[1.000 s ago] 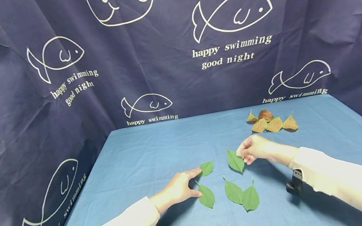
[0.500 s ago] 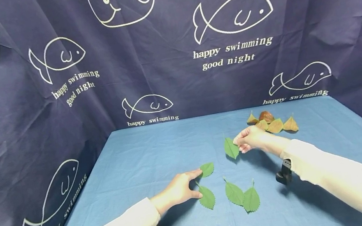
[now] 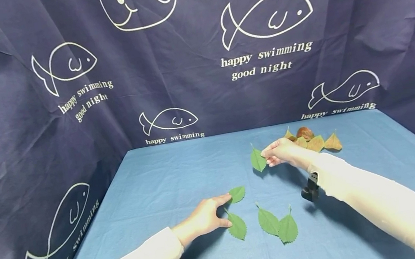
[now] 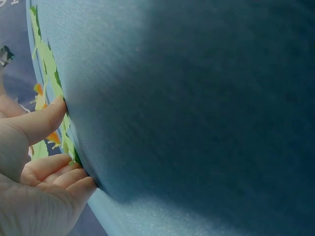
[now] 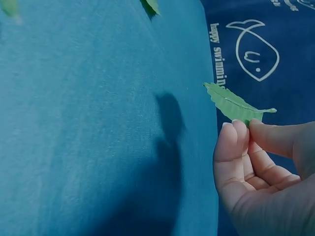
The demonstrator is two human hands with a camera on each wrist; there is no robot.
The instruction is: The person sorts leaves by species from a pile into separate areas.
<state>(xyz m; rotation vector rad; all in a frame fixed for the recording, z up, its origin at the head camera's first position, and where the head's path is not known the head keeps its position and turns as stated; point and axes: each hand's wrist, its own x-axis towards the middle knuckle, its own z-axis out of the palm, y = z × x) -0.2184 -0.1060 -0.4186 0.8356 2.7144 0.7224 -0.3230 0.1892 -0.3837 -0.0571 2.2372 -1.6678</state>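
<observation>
My right hand pinches a green leaf by its edge between thumb and fingers. In the right wrist view this leaf is held above the cloth, its stalk pointing right and its shadow apart from it. My left hand rests on the table, fingers extended. Its fingertips touch a green leaf, and its thumb touches a second green leaf. Two more toothed green leaves, one at left and one at right, lie partly overlapping in front.
Several yellow-brown leaves lie at the back right, beside a rounded reddish-brown leaf. My right hand partly covers this group. A blue cloth covers the table, and a dark patterned curtain stands behind and to the sides.
My right hand has carried its green leaf away from me and slightly left, toward the back of the table. The left hand and the leaves on the table stay in place.
</observation>
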